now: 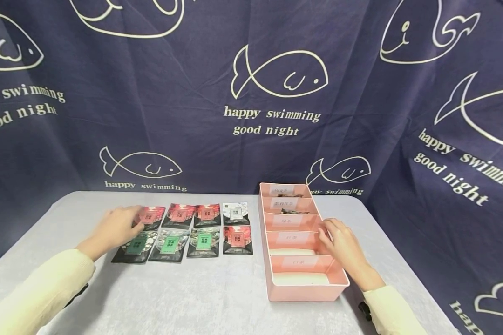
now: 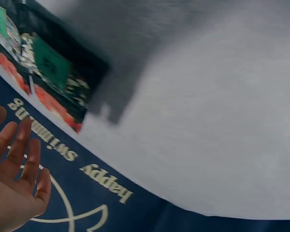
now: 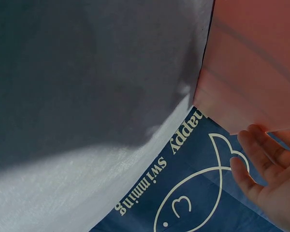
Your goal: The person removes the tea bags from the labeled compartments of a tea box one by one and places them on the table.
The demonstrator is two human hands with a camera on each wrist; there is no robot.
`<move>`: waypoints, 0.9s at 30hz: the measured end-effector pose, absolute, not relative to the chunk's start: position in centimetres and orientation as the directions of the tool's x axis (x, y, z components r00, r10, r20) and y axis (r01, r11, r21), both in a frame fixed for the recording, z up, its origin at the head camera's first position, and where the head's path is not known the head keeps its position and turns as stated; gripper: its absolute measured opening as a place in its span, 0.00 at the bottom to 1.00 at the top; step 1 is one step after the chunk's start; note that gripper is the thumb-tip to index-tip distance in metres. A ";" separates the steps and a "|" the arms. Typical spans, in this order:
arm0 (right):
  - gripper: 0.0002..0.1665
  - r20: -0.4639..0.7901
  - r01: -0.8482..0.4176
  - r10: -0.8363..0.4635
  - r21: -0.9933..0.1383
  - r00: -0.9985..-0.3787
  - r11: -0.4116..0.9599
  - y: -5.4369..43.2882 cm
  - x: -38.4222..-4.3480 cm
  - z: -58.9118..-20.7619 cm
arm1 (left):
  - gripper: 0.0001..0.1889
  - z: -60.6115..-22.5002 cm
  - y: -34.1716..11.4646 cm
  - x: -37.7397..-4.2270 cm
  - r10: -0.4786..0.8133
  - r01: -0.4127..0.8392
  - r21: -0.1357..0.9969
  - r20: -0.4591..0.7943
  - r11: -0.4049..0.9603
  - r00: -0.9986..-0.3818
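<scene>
My left hand [image 1: 119,228] hovers over the leftmost packets, its fingers spread and loosely bent in the left wrist view. Under its fingertips lie a red-and-black tea packet [image 1: 152,216] and a green-labelled tea packet [image 1: 137,247], both partly covered by the hand. Two rows of similar packets continue rightward, among them a white-topped one [image 1: 236,213] and a red one [image 1: 237,240]. On the right stands a long pink divided box [image 1: 308,293]. My right hand [image 1: 343,244] rests at its right rim, fingertips touching the edge, fingers relaxed.
Paper labels mark the box's several compartments. Dark packets [image 1: 294,212] show in the two far ones, while the nearest have bare floors. A grey-white cloth covers the table [image 1: 163,298]. Behind it hangs a navy curtain [image 1: 205,153] with fish drawings.
</scene>
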State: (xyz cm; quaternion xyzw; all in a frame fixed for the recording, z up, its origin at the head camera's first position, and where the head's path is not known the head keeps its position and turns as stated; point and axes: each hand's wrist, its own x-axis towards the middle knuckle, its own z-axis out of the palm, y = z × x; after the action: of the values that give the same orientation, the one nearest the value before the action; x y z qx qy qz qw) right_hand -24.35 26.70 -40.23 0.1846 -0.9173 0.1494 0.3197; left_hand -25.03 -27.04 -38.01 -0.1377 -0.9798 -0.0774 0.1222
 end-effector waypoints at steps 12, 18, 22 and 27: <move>0.09 0.637 -0.431 -0.243 -0.156 -0.731 0.889 26.7 -24.2 -40.1 | 0.18 -37.9 -21.5 -25.4 0.375 0.401 0.026 0.303 0.916 -0.876; 0.08 0.640 -0.434 -0.244 -0.156 -0.729 0.887 26.6 -24.1 -40.1 | 0.15 -38.7 -18.7 -25.7 0.434 0.458 -0.005 0.324 0.889 -0.840; 0.09 0.636 -0.430 -0.239 -0.163 -0.734 0.888 26.6 -24.1 -40.1 | 0.12 -38.8 -16.9 -25.8 0.473 0.500 -0.004 0.334 0.866 -0.815; 0.09 0.633 -0.427 -0.236 -0.166 -0.737 0.889 26.6 -24.1 -40.1 | 0.13 -38.7 -15.0 -26.1 0.505 0.530 -0.009 0.317 0.848 -0.803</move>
State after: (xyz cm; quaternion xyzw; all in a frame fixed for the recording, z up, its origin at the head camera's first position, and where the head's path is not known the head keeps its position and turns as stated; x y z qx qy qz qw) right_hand -24.12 26.61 -40.08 0.1803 -0.9196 0.1519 0.3143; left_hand -26.11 -15.00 -38.72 -0.2726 -0.9486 -0.0399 0.1555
